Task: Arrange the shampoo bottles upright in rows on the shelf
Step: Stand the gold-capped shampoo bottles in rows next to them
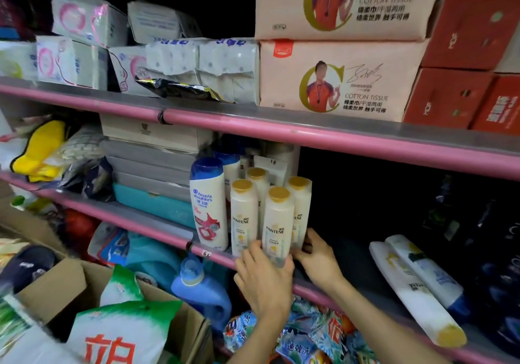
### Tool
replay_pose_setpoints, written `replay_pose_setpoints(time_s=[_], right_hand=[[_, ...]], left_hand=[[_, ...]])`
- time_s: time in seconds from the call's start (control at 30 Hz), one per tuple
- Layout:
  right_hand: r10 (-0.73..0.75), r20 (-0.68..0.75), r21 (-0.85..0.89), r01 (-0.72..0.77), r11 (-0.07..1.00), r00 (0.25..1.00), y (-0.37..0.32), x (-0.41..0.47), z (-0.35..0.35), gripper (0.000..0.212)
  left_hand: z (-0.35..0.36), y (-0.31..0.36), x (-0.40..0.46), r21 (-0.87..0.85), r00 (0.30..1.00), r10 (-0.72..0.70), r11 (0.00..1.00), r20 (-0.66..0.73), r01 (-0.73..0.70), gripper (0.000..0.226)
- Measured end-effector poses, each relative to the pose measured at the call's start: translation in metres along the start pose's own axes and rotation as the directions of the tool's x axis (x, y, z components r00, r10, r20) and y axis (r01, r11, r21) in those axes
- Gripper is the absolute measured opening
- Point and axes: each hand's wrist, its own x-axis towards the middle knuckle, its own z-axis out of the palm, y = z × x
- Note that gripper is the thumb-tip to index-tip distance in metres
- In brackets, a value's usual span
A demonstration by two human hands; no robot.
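Cream plastic sits between my two hands at lower centre of the frame: my left hand (264, 282) curls round the base of a gold-capped bottle (277, 228) from the left, and my right hand (318, 259) presses in from the right, fingers bent against it and the bottle just behind. It stands upright at the front edge of the shelf (318, 290), label reading PANTENE. Low right in the frame, two more bottles (422, 287) lie flat, long axes running from upper left down to lower right, one with a gold cap toward me, one with a blue cap; my right hand is the nearer one, so I judge it should fetch them next. Just left of my grip stand other Pantene bottles (243, 214) and a blue-capped bottle (208, 203) marked head & shoulders. Farther up, top right of the frame, pink packs (337, 82) read COTTON TISSUE, with red boxes (455, 93) beside them.
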Motion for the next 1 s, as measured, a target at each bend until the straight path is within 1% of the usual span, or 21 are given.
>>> replay_pose_setpoints(time_s=[0.13,0.3,0.57,0.8,0.9,1.0], right_hand=[[-0.01,0.013,-0.038,0.01,0.999,1.0,0.0,0.001,0.001,0.029],[-0.029,0.033,-0.088,0.032,0.996,0.999,0.003,0.0,0.002,0.025],[-0.019,0.073,-0.125,0.028,0.992,0.997,-0.001,0.0,0.002,0.03],[0.01,0.081,-0.155,0.003,0.988,0.997,-0.007,-0.003,0.0,0.028],[0.018,0.071,-0.219,-0.002,0.976,0.997,-0.012,-0.011,-0.005,0.031],[0.033,0.027,-0.336,-0.022,0.942,0.999,-0.021,-0.024,-0.019,0.042]], left_hand=[[0.002,-0.002,-0.001,-0.007,0.999,0.031,1.0,-0.02,-0.031,0.057],[-0.001,-0.004,-0.001,-0.024,0.999,0.046,0.999,-0.006,-0.046,0.056],[-0.003,-0.003,-0.002,-0.06,0.999,0.038,0.997,-0.001,-0.038,0.053],[-0.002,-0.003,-0.004,-0.03,0.999,0.032,0.999,0.007,-0.032,0.056],[-0.004,-0.002,-0.008,-0.045,1.0,0.009,0.999,0.03,-0.007,0.06],[-0.008,0.002,-0.019,-0.159,1.0,-0.001,0.987,0.011,0.003,0.056]])
